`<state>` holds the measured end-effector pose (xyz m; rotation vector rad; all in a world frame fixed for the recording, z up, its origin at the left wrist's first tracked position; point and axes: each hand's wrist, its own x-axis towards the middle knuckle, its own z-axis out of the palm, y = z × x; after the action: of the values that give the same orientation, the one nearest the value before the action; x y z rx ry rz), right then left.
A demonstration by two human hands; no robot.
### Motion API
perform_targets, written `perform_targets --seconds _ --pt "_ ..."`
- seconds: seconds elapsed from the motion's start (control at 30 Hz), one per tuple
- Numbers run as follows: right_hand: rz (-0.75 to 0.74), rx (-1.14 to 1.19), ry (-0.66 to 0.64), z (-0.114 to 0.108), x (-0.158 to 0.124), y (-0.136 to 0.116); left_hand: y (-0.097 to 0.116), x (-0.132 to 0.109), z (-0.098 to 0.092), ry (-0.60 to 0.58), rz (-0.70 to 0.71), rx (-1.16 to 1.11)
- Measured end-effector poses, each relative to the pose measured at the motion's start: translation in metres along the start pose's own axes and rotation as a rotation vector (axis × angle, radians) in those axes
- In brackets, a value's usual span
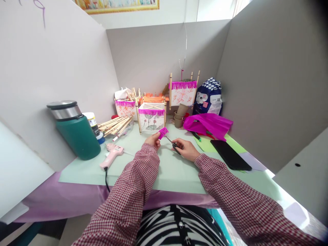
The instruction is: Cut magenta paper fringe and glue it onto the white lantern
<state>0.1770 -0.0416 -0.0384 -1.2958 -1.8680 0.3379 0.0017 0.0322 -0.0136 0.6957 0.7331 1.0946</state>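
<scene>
Left hand (153, 140) pinches paper (163, 132); right hand (188, 150) grips scissors (176, 147) at paper's 4 o'clock. Paper likely light, limp, tearable; best pinched at one end.

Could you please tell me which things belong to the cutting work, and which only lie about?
Likely in the work:
- magenta strip, in the left hand
- scissors, in the right hand

Probably just lying about:
- green bottle
- black phone
- dark blue bag

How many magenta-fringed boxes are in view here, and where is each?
3: a left box behind the loose sticks, a middle box just beyond the left hand, and a right box beside the blue bag. More could be hidden behind these.
</scene>
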Motion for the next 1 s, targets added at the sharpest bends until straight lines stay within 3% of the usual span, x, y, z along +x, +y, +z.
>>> perform_targets --seconds 1.0 --pt "-0.01 0.019 -0.01 0.0012 0.0003 0.0023 0.0011 -0.0022 0.0018 0.017 0.005 -0.009"
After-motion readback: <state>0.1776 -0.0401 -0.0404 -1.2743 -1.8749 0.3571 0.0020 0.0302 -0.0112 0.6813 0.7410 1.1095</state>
